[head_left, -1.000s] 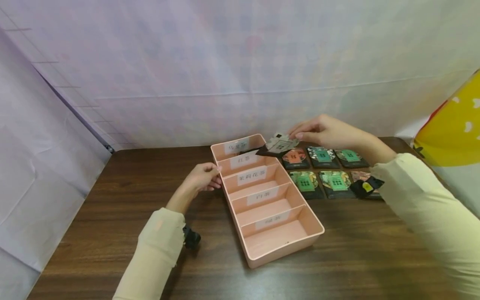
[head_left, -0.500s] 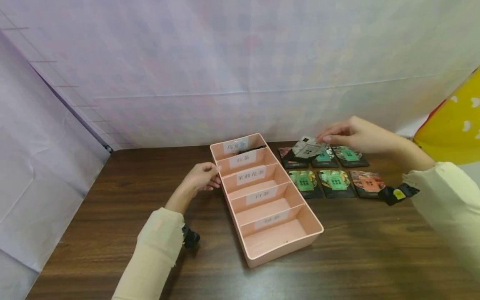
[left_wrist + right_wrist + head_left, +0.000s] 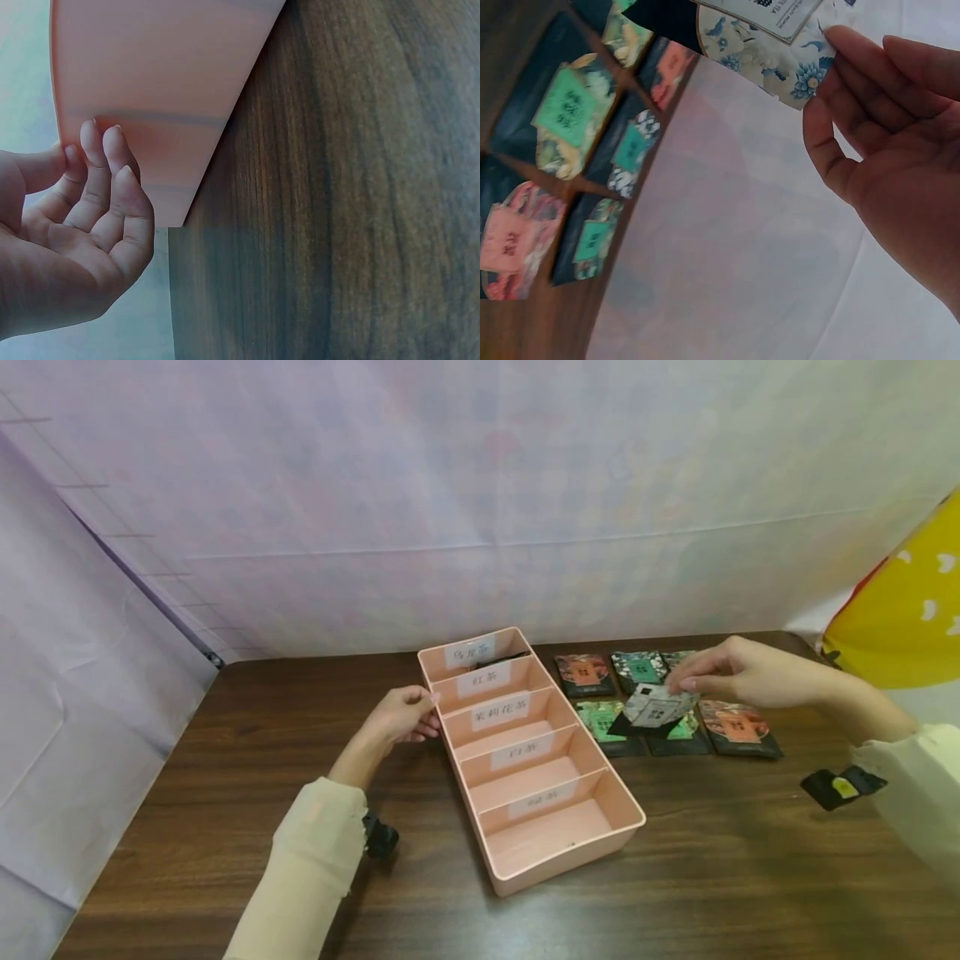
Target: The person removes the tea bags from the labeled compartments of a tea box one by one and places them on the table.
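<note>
My right hand (image 3: pixel 750 670) pinches a tea sachet (image 3: pixel 654 708), pale with blue flowers and a black lower part, by its corner. It hangs tilted over the sachets laid on the table; the right wrist view shows thumb and fingers on the printed edge of that sachet (image 3: pixel 761 56). A pink divided box (image 3: pixel 555 860) with labelled compartments stands at the middle. My left hand (image 3: pixel 401 714) holds its left rim near the back; in the left wrist view thumb and index meet at the rim of the box (image 3: pixel 150 67). Something dark lies in the box's rearmost compartment.
Two rows of black tea sachets lie right of the box, among them an orange one (image 3: pixel 583 674), a teal one (image 3: pixel 639 668) and a front-right orange one (image 3: pixel 738 727). A pale cloth (image 3: pixel 450 485) hangs behind the brown table (image 3: pixel 285 735); yellow fabric (image 3: pixel 900 618) hangs at right.
My right hand has carried the sachet from above the box's back right edge rightward and toward me, over the front row of sachets. The left hand and the box have stayed put.
</note>
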A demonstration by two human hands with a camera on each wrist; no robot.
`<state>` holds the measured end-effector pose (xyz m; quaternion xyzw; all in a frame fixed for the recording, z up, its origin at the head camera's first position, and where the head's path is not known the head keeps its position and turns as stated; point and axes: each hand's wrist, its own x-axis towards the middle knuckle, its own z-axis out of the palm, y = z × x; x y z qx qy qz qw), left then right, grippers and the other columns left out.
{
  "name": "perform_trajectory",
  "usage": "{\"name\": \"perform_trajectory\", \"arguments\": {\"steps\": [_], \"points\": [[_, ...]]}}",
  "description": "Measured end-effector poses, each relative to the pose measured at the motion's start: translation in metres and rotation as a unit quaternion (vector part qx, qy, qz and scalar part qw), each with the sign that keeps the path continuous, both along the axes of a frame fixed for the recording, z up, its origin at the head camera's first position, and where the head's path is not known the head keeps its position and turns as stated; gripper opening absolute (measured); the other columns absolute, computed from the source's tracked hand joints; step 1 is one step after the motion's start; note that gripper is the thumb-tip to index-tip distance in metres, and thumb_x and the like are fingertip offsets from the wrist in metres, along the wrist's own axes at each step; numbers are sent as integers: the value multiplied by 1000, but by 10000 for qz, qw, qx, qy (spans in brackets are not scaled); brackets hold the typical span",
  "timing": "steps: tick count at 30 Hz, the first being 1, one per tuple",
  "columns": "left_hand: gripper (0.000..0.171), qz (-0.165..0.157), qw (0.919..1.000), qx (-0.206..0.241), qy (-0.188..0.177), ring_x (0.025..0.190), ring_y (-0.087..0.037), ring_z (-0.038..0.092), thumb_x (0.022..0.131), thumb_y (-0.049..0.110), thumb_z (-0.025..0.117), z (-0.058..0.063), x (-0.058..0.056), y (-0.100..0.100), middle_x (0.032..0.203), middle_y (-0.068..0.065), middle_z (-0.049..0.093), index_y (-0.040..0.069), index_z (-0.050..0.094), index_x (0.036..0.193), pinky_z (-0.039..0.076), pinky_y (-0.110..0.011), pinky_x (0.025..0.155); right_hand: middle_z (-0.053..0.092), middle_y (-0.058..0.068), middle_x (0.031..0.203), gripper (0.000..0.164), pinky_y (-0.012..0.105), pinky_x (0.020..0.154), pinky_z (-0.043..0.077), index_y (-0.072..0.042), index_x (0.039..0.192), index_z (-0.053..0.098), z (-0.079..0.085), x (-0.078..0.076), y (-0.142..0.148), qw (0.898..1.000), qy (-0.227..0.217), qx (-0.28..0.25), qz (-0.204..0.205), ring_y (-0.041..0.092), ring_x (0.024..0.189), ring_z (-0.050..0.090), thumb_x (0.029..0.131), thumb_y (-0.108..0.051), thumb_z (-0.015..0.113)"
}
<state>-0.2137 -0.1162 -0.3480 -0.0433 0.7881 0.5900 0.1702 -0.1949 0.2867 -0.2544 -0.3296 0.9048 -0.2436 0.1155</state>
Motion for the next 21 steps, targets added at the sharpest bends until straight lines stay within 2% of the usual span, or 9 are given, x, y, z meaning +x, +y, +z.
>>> {"name": "perform_trajectory", "arguments": {"steps": [4, 6, 8, 9, 11, 16, 21], "points": [[19, -7, 10000, 3, -7, 56, -11, 57, 97, 19, 46, 0, 0, 0, 65, -3, 55, 2, 51, 89, 45, -23, 53, 58, 19, 114, 21, 24, 60, 48, -3, 108, 64, -7, 4, 7, 9985, -545, 7, 63, 1, 63, 52, 95, -7, 48], [19, -2, 10000, -4, -16, 56, -11, 57, 97, 19, 46, -1, 0, 0, 65, -3, 55, 2, 51, 89, 45, -23, 53, 59, 18, 112, 21, 25, 59, 47, -3, 108, 64, -11, 6, 10, 9974, -709, 23, 126, 4, 61, 51, 95, -7, 48], [19, 2, 10000, -10, -28, 56, -11, 57, 97, 19, 46, -1, -1, 0, 64, -3, 55, 3, 51, 89, 45, -23, 52, 61, 15, 110, 21, 25, 65, 48, -6, 106, 66, -15, 6, 13, 9973, -681, 66, 260, 4, 75, 57, 95, -7, 48], [19, 3, 10000, -13, -33, 56, -11, 57, 97, 19, 46, -1, -1, 0, 64, -3, 55, 3, 51, 89, 45, -23, 52, 61, 15, 110, 21, 25, 66, 48, -6, 104, 66, -17, 6, 14, 9970, -709, 66, 298, 4, 77, 57, 95, -6, 48], [19, 7, 10000, -6, -40, 56, -11, 56, 97, 19, 47, -2, -1, 0, 64, -3, 55, 3, 51, 88, 44, -22, 51, 63, 11, 107, 21, 24, 70, 49, -9, 102, 67, -21, 6, 16, 9965, -703, 100, 436, 5, 91, 58, 95, -6, 48], [19, 9, 10000, 7, -44, 56, -11, 56, 97, 19, 46, -2, -1, 0, 64, -3, 55, 3, 51, 89, 45, -22, 52, 64, 8, 103, 20, 25, 70, 50, -10, 98, 68, -32, 4, 17, 9922, -1038, -28, 687, 6, 91, 59, 94, -4, 50], [19, -15, 10000, -6, -30, 57, -11, 57, 97, 19, 46, -2, -1, 0, 65, -3, 55, 2, 51, 90, 46, -24, 54, 65, 5, 99, 18, 27, 71, 50, -8, 94, 69, -45, 3, 13, 9913, -1140, -47, 661, 7, 90, 59, 92, -3, 51]]}}
